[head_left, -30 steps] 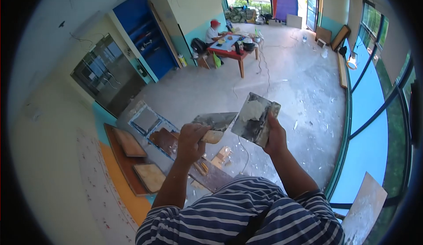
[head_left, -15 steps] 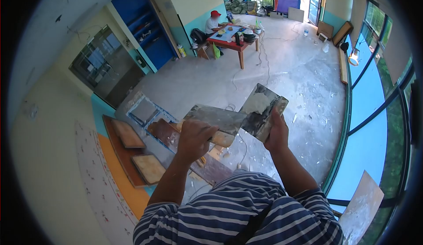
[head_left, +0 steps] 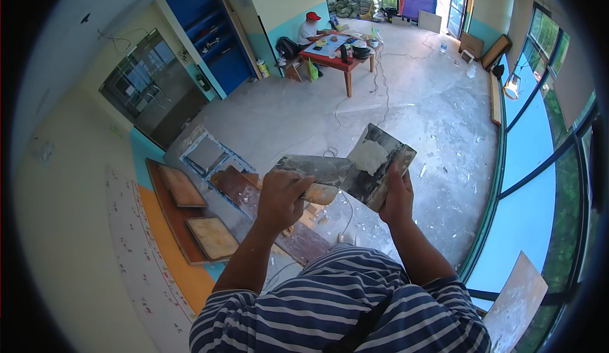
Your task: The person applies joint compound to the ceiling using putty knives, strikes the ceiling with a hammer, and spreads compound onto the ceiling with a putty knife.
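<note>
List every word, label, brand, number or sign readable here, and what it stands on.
No text can be read in this view.
Trowel in the left hand: no legible marking.
Flat plate in the right hand: no legible marking.
Yellow-and-white container by the blue shelves: any label is too small to read.
Clear bottle on the floor: too small to read.

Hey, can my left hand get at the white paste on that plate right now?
Probably yes, with the trowel your left hand holds: its blade end appears beside the white paste, with nothing visible between. Your right hand holds the plate, paste side uncovered.
</note>
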{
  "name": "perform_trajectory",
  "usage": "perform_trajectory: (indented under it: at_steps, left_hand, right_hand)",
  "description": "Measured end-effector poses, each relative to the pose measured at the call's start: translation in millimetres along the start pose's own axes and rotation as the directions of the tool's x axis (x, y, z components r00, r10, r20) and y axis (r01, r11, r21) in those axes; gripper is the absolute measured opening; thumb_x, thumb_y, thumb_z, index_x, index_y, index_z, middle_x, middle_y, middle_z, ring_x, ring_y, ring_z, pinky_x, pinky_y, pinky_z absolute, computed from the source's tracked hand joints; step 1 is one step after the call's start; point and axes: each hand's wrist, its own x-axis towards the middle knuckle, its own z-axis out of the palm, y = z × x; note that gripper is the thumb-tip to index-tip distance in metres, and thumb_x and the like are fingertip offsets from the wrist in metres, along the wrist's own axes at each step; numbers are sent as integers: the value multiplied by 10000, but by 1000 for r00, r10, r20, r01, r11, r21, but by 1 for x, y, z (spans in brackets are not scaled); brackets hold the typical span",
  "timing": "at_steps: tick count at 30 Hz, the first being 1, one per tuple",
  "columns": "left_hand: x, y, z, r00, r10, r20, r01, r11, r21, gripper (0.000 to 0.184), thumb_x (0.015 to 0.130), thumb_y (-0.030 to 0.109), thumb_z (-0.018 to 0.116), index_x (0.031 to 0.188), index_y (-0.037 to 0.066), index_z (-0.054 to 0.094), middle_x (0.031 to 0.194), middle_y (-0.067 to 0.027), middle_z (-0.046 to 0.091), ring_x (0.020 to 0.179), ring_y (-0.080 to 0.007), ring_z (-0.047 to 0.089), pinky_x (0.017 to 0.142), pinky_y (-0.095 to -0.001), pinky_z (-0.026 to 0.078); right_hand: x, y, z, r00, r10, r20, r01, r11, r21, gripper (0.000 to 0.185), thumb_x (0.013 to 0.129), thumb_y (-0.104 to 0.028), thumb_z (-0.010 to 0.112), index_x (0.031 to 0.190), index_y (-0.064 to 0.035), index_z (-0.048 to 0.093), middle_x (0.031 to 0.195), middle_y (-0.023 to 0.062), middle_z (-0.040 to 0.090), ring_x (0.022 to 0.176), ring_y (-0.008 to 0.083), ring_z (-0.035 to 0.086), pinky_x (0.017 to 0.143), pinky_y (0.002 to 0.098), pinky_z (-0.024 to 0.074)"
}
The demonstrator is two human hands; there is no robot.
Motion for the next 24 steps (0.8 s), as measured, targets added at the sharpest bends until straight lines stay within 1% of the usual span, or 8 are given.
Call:
perform_trajectory:
  at_steps: [6, 10, 12, 15, 18, 21, 23, 24]
  left_hand:
    - [4, -4, 3, 998, -55, -25, 54, 998, -13, 463, 583, -50, 589, 1015, 84, 687, 900, -78, 569, 867, -272, 555, 768, -394, 439]
    - [15, -2, 5, 998, -64, -25, 64, 998, -8, 454, 594, -51, 573, 1016, 72, 684, 896, -87, 564, 871, -281, 554, 773, -392, 444]
    - [23, -1, 5, 997, -71, -25, 71, 997, 0, 447, 603, -52, 597, 1023, 75, 682, 903, -87, 586, 878, -285, 558, 782, -396, 431]
    - [31, -4, 5, 995, -65, -79, 67, 997, 23, 442, 616, -54, 605, 1032, 75, 677, 909, -85, 597, 902, -288, 559, 804, -400, 425]
    - [41, -15, -4, 983, -49, -178, 63, 995, 73, 443, 620, -52, 598, 1039, 73, 669, 930, -88, 596, 931, -289, 556, 830, -412, 428]
    - [70, -41, -35, 959, 18, -284, 41, 979, 201, 408, 643, -43, 592, 1029, 68, 664, 957, -103, 592, 934, -297, 558, 839, -424, 439]
    - [95, -58, -66, 930, 77, -360, 31, 958, 286, 370, 671, -31, 592, 1022, 62, 659, 969, -121, 588, 928, -309, 563, 829, -425, 451]
    - [112, -65, -87, 905, 118, -410, 23, 947, 322, 349, 687, -24, 595, 1021, 57, 656, 972, -132, 586, 925, -316, 567, 819, -423, 458]
  right_hand:
    - [1, 2, -6, 1000, 12, 22, -11, 1000, -25, 394, 992, -227, 494, 1346, -77, 407, 1247, 95, 548, 1108, 240, 571, 928, 411, 497]
    - [-1, -3, -12, 998, 16, 62, -9, 993, -119, 407, 990, -213, 493, 1358, -68, 398, 1248, 102, 546, 1109, 242, 568, 931, 406, 494]
    - [3, -5, -13, 998, 8, 70, 4, 985, -172, 417, 987, -210, 498, 1364, -65, 394, 1248, 104, 545, 1099, 241, 572, 924, 404, 498]
    - [4, -15, -2, 977, 211, -33, -212, 977, -37, 388, 984, -235, 506, 1321, -62, 422, 1192, 95, 577, 1045, 230, 605, 900, 396, 515]
    - [15, -5, -15, 931, 363, 39, -365, 926, 90, 414, 994, -292, 466, 1332, -59, 416, 1197, 112, 577, 1042, 271, 612, 912, 441, 510]
    - [17, 0, -17, 923, 381, 58, -385, 917, 107, 443, 999, -341, 424, 1342, -60, 416, 1219, 128, 569, 1073, 306, 599, 936, 475, 492]
    - [17, 3, -29, 908, 416, 56, -419, 900, 118, 459, 994, -351, 424, 1346, -57, 420, 1243, 141, 557, 1105, 320, 583, 960, 492, 472]
    - [14, 2, -32, 905, 408, 118, -422, 896, 137, 472, 991, -355, 426, 1353, -53, 418, 1268, 147, 544, 1128, 329, 567, 977, 496, 454]
